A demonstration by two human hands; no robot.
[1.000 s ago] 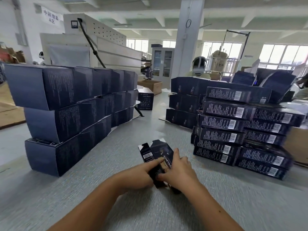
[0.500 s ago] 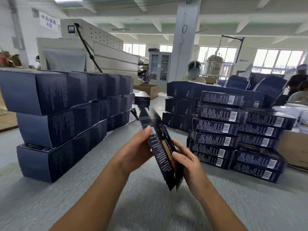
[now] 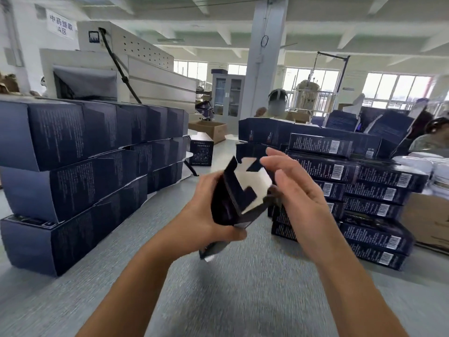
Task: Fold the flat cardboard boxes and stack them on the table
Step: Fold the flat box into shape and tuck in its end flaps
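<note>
Grey table (image 3: pixel 243 300) fills lower frame, workshop hall behind. Left of frame: three-tier stack of folded dark boxes (image 3: pixel 73 178) on the table. Centre: left hand (image 3: pixel 201 215) grips the half-opened box (image 3: pixel 233 198) low down, fingers curled round it. Box is up off the table, tilted, end flaps sticking out on top. Right hand (image 3: pixel 296 190) is just right of it, fingers straight and spread at the box's right edge; contact unclear, motion blur. Right of frame: pile of thin dark boxes (image 3: pixel 364 190), barcodes facing camera, with a brown carton (image 3: pixel 427 222) beside it.
</note>
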